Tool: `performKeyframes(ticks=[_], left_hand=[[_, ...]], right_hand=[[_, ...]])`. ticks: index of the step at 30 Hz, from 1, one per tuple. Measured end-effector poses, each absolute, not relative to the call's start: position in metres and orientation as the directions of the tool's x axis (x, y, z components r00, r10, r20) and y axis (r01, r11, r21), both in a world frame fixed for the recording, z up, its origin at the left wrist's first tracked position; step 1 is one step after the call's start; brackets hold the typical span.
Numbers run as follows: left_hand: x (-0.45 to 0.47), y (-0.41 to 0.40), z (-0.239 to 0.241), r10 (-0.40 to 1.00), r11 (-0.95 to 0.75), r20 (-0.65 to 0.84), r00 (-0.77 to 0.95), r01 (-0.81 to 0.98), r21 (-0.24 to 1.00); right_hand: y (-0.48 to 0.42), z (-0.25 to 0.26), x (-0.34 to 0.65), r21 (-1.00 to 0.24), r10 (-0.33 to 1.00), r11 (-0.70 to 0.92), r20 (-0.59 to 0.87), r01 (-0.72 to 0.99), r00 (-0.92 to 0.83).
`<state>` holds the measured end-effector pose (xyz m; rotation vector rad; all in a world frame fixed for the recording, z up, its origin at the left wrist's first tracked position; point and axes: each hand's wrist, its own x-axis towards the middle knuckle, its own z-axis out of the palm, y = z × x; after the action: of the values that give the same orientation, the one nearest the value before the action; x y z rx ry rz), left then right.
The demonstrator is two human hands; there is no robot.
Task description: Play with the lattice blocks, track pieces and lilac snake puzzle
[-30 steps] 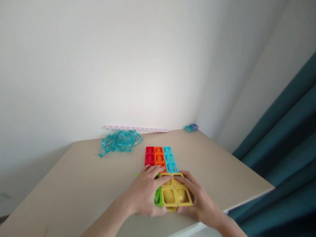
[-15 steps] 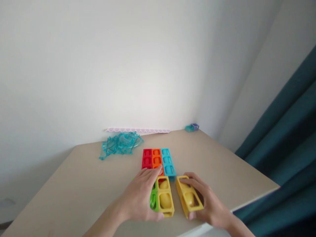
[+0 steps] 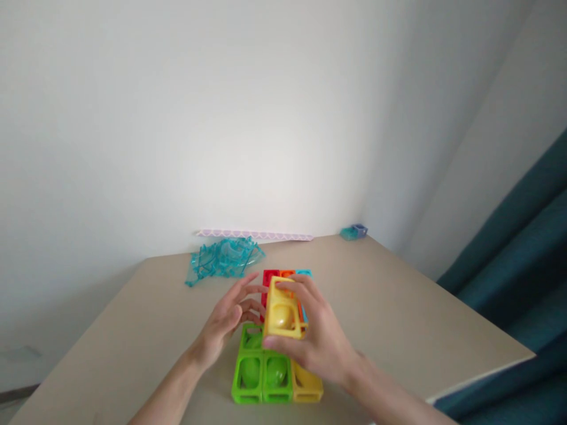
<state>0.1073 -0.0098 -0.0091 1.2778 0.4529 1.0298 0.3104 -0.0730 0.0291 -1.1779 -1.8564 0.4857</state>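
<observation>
Left hand (image 3: 224, 317) loose, right hand (image 3: 319, 330) in a grasp
Left fingers (image 3: 242, 285) reach forward, spread and slightly bent; right fingers (image 3: 306, 287) curl above the outstretched thumb (image 3: 286, 347); left forearm (image 3: 172, 383) and right forearm (image 3: 387, 391) slant inward.

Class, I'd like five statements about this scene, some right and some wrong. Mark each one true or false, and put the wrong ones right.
1. The right hand holds a yellow block. True.
2. The left hand is closed around something green. False: it is open, close to the held yellow block.
3. Another yellow block sits to the right of the green squares. True.
4. The teal bag lies at the table's right edge. False: it lies toward the back left of the table.
5. The curtain is bright red. False: it is dark teal.
</observation>
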Motion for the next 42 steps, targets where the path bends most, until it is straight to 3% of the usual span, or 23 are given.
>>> performKeyframes(ticks=[4, 6, 11, 15, 18, 20, 22, 25, 27, 29, 35, 42], left_hand=[[0.097, -0.02, -0.007, 0.936, 0.023, 0.119, 0.333, -0.393, 0.919], [0.084, -0.021, -0.009, 0.968, 0.045, 0.045, 0.246, -0.349, 0.936], [0.064, -0.033, -0.027, 0.968, 0.127, -0.121, 0.22, -0.015, 0.992], [0.069, -0.044, -0.036, 0.969, -0.035, -0.026, 0.245, 0.242, 0.97], [0.069, -0.05, -0.031, 0.958, -0.181, 0.092, 0.271, 0.326, 0.928], [0.067, -0.057, -0.025, 0.909, -0.359, 0.224, 0.35, 0.39, 0.848], [0.068, -0.066, -0.02, 0.791, -0.586, 0.33, 0.514, 0.485, 0.649], [0.078, -0.079, -0.02, 0.679, -0.733, 0.299, 0.67, 0.631, 0.253], [0.09, -0.084, -0.025, 0.67, -0.734, 0.26, 0.695, 0.673, 0.092], [0.102, -0.087, -0.031, 0.674, -0.727, 0.241, 0.698, 0.685, 0.047], [0.12, -0.093, -0.052, 0.767, -0.62, 0.294, 0.571, 0.778, 0.105], [0.096, -0.09, -0.044, 0.738, -0.622, 0.34, 0.583, 0.783, 0.006]], right_hand=[[-0.049, 0.042, 0.268, -0.591, 0.761, 0.644, 0.426, 0.486, -0.49], [-0.035, 0.043, 0.275, -0.547, 0.727, 0.677, 0.392, 0.492, -0.564], [-0.001, 0.026, 0.325, -0.437, 0.788, 0.615, 0.32, 0.656, -0.526], [0.003, 0.006, 0.34, -0.423, 0.767, 0.641, 0.389, 0.64, -0.511], [0.004, 0.0, 0.343, -0.507, 0.819, 0.555, 0.47, 0.66, -0.328], [0.009, -0.003, 0.35, -0.524, 0.843, 0.48, 0.498, 0.704, -0.203], [0.016, -0.008, 0.358, -0.495, 0.859, 0.433, 0.481, 0.753, -0.177], [0.026, -0.015, 0.368, -0.467, 0.899, 0.401, 0.365, 0.789, -0.241], [0.029, -0.018, 0.369, -0.46, 0.902, 0.417, 0.315, 0.784, -0.295], [0.03, -0.018, 0.369, -0.448, 0.891, 0.445, 0.312, 0.776, -0.331], [0.029, -0.016, 0.367, -0.453, 0.892, 0.446, 0.295, 0.772, -0.342], [0.029, -0.015, 0.367, -0.482, 0.914, 0.4, 0.273, 0.78, -0.3]])
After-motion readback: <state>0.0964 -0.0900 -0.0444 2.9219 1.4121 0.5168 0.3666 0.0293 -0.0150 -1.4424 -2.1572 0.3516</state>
